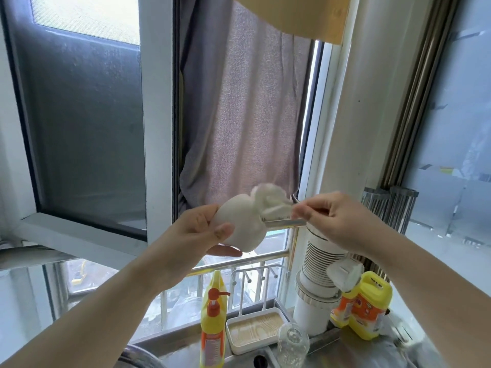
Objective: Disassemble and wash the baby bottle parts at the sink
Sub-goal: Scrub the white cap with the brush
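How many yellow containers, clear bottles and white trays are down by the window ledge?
Yellow containers: 2, the pump bottle and the jug.
Clear bottles: 1, the baby bottle standing by the tray.
White trays: 1, the tray with a rack.
Total: 4

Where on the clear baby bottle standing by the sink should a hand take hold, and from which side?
Grip the clear baby bottle round its mid body, fingers wrapping from the front. It stands upright; the white tray sits close at its left and the white canister behind, so the near side looks freest.
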### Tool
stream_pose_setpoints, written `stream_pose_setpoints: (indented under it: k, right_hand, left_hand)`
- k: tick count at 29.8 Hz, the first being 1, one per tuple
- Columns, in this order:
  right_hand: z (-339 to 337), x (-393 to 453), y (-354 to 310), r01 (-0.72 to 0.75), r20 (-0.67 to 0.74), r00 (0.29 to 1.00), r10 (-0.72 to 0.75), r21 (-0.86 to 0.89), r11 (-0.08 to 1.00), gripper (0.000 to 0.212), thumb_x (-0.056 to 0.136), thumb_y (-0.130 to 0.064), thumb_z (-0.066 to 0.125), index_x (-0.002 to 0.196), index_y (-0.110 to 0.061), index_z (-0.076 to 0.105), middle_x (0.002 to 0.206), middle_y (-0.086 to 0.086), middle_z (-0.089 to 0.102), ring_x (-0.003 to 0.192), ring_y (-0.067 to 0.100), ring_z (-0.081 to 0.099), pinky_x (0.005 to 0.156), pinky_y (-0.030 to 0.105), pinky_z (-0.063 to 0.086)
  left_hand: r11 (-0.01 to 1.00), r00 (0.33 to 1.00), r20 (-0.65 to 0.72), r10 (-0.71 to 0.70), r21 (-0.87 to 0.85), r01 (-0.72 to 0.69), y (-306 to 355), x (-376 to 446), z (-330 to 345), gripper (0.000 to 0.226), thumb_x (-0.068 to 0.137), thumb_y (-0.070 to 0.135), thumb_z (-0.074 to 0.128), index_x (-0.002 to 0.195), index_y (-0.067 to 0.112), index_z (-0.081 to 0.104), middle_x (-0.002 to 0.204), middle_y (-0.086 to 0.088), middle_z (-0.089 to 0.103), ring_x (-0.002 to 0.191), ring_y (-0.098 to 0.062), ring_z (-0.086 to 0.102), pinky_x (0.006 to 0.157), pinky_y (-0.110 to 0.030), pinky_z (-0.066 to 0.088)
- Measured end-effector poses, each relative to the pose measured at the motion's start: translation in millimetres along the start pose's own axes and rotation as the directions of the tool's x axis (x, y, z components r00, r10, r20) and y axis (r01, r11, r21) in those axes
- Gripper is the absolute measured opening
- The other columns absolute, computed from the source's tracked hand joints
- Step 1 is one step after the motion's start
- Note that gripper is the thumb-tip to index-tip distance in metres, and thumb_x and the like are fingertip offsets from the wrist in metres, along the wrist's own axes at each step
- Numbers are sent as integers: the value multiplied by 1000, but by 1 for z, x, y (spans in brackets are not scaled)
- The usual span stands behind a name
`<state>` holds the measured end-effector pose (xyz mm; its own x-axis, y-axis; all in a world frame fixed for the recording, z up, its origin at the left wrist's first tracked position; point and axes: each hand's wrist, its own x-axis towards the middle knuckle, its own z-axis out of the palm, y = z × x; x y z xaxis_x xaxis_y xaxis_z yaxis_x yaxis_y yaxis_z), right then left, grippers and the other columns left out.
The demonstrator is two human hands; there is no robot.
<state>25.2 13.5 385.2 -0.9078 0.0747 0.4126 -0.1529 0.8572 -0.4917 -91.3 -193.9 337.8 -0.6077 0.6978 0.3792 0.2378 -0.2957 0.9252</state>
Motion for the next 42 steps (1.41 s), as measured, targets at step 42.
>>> stream_pose_setpoints:
  k: [42]
  right_hand:
    - [0, -7, 2, 6, -47, 999, -3, 62, 998, 22, 77, -49, 48, 84, -37, 65, 42, -11, 47, 39, 3, 33, 40, 12, 26]
  left_hand:
    - [980, 998, -7, -59, -189, 57, 2, 1, 1, 30, 73, 17, 61, 100, 24, 73, 101, -4, 68, 95, -24, 66, 66, -35, 59]
